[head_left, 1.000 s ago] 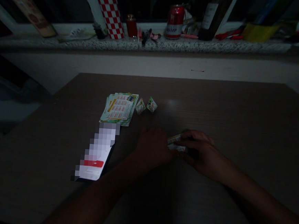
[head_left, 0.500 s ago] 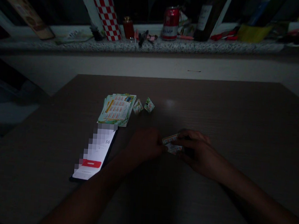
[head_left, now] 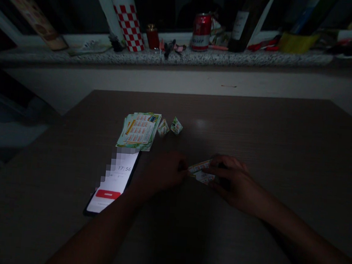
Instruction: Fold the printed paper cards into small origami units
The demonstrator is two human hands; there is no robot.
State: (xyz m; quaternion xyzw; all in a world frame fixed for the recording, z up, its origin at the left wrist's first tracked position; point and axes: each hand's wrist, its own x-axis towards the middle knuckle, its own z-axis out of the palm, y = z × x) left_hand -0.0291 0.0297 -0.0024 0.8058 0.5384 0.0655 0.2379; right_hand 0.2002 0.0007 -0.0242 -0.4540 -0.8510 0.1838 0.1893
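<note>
A small printed paper card (head_left: 202,175), partly folded, lies between my two hands on the table. My left hand (head_left: 169,170) pinches its left end, with the fingertips partly in shadow. From the other side my right hand (head_left: 232,175) grips the card, thumb below and fingers on top. Beyond my left hand sit two small folded paper pieces (head_left: 163,127) with green and white print. To their left is a stack of calendar cards (head_left: 139,131), printed with rows of number blocks.
A phone (head_left: 114,180) with a lit screen lies beside my left forearm. Along the granite sill (head_left: 175,58) at the back stand a red can (head_left: 201,32), a dark bottle (head_left: 241,25), a checkered red-and-white tube (head_left: 129,28) and a yellow container (head_left: 297,42).
My left hand has shifted slightly left along the card, and more of the card's left end shows. The right hand stays nearly in place. The whole view has moved a little.
</note>
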